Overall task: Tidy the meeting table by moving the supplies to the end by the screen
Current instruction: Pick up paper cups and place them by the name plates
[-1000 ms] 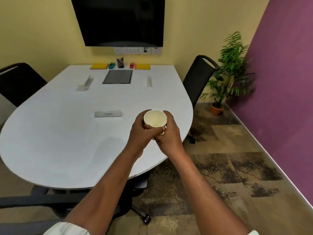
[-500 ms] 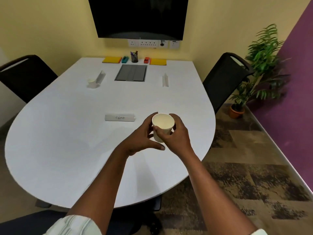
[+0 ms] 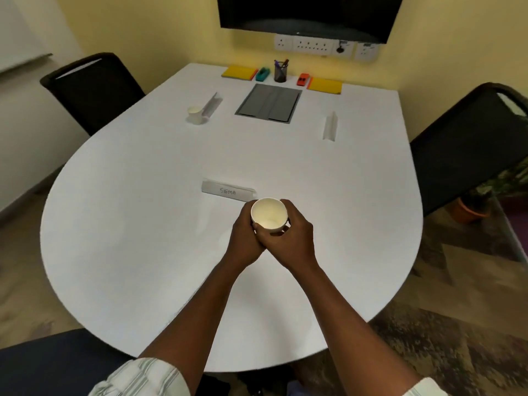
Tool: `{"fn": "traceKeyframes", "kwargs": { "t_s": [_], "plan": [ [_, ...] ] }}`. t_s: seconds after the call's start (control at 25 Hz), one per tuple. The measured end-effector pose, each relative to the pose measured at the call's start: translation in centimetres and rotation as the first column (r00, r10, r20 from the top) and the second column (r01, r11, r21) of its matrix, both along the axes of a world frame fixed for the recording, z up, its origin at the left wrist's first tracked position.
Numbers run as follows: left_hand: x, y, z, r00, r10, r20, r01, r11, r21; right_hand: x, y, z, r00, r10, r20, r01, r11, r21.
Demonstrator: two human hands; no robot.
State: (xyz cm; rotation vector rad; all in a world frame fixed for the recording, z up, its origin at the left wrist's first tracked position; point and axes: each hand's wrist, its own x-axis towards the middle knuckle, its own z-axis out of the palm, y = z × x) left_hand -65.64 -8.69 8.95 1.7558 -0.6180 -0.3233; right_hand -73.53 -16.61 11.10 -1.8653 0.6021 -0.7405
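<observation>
So the paper cup (image 3: 268,214) is upright with its mouth up, looks empty, and it's sandwiched between both hands. The left hand (image 3: 247,241) has its fingers (image 3: 245,217) curled round the cup's left side, and the right hand (image 3: 291,238) wraps the right side with its thumb across the near wall, so both are clamped on it. Can't tell if the cup's base touches the surface (image 3: 143,224) or sits just above it. Both forearms reach in from the near edge and meet in a V. Just beyond the cup lies a name card (image 3: 228,191) reading SIGMA. Further up there's a second cup (image 3: 195,114) beside a folded card (image 3: 213,105), plus a grey hatch (image 3: 268,103). The far end under the wall screen (image 3: 305,12) has yellow notepads (image 3: 239,72) and a pen holder (image 3: 280,72). There are black chairs (image 3: 94,90) on both sides.
</observation>
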Motion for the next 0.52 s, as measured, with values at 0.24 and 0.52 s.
{"fn": "traceKeyframes", "kwargs": {
  "t_s": [0.24, 0.52],
  "plan": [
    [3.1, -6.6, -3.2, 0.980, 0.140, -0.140, -0.139, 0.990, 0.012, 4.2, -6.6, -2.2, 0.996, 0.082, 0.037, -0.083, 0.996, 0.022],
    [6.1, -8.6, -6.8, 0.933, 0.353, -0.063, -0.336, 0.923, 0.187, 11.2, -13.2, -3.9, 0.995, -0.010, 0.103, 0.000, 0.996, 0.091]
  ]
}}
